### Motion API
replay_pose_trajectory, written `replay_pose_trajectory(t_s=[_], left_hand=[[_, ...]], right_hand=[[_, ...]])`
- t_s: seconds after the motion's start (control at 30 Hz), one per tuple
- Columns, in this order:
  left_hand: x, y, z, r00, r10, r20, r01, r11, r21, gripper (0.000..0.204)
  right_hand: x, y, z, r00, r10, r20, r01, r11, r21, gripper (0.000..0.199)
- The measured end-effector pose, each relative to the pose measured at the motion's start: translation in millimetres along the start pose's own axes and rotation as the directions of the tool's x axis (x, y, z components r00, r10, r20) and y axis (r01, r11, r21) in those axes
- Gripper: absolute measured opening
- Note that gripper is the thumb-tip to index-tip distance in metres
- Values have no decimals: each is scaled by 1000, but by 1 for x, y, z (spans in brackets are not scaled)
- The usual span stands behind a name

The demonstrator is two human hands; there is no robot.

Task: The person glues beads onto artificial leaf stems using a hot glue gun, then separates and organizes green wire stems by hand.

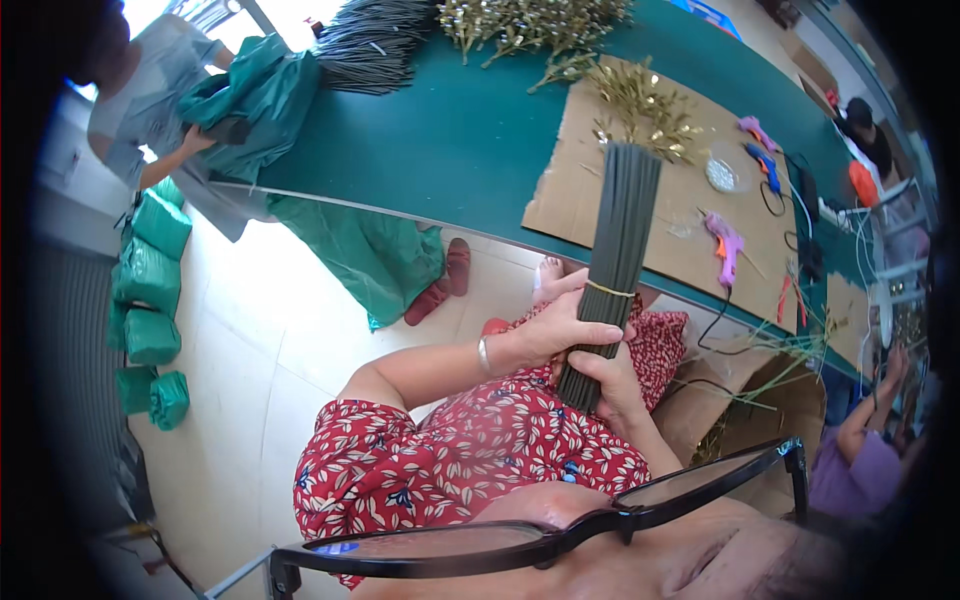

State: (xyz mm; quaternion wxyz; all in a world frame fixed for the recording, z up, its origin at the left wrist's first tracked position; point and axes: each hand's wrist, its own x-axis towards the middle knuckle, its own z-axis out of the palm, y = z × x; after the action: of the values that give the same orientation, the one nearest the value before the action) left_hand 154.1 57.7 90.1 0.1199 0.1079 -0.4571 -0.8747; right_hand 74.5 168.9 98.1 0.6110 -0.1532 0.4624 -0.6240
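Observation:
I hold a thick bundle of thin dark green stems (622, 215) tilted upward in front of my lap. A pale rubber band (610, 290) goes round its lower half. My left hand (553, 330) is closed round the bundle just below the band, its thumb lying across the stems. Lower down, my right hand (615, 382) grips the same bundle near its bottom end, thumb pressed on the front. The bundle's upper end overlaps the cardboard sheet (565, 165) on the table, just below some gold-green leafy sprigs (650, 105).
On the cardboard lie a purple glue gun (724, 245), a blue glue gun (765, 168) and a dish of clear bits (720, 175). Loose stems (370, 45) are heaped on the green table (420, 150). At left a co-worker (150, 90) handles a green bag (270, 100). An open carton (770, 410) stands at right.

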Motion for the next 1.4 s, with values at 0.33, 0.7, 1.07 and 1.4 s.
replay_pose_trajectory(t_s=[0.33,0.7,1.07,1.4], left_hand=[[20,118,-152,864,202,-462,-159,979,131,24],[-9,123,-286,607,770,-199,794,-599,104,65],[261,-11,112,780,361,511,-521,-77,850,41],[462,-153,195,918,-41,395,-393,-245,886,86]], right_hand=[[185,-28,86,930,84,358,-64,996,-70,61],[-129,-61,-175,917,-372,-142,339,916,-215,30],[-183,-64,-488,329,-394,-858,399,882,-252,58],[-100,-111,-518,414,-129,-901,201,978,-48,56]])
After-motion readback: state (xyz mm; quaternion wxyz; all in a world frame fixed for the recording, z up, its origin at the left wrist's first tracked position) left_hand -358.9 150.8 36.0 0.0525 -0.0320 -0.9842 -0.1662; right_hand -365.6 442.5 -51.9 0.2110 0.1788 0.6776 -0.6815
